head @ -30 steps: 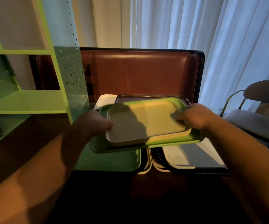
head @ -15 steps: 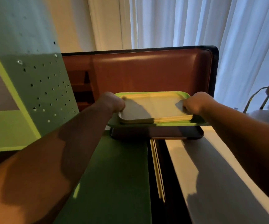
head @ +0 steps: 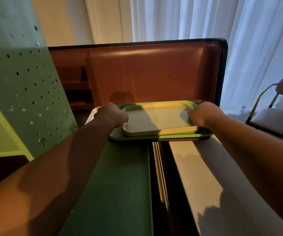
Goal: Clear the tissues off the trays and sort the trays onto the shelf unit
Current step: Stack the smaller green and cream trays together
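Note:
A small cream tray (head: 156,118) lies inside a larger light-green tray (head: 159,137). My left hand (head: 111,114) grips their left edge and my right hand (head: 203,114) grips their right edge. The pair rests on or just above a dark tray (head: 203,138) at the far end of the table. Nearer me lie a dark-green tray (head: 120,184) on the left and a white tray (head: 205,184) on the right. The green shelf unit (head: 18,92) stands at the left. No tissues show on the trays.
A brown padded seat back (head: 154,72) rises behind the trays. White curtains (head: 222,23) hang beyond it. A chair with a metal frame (head: 273,106) stands at the right. Another white tray edge (head: 93,114) peeks out beside my left hand.
The view has moved forward and closer to the table. My hands carried the stacked cream and green trays away from me to the far end, lowering them over the dark tray.

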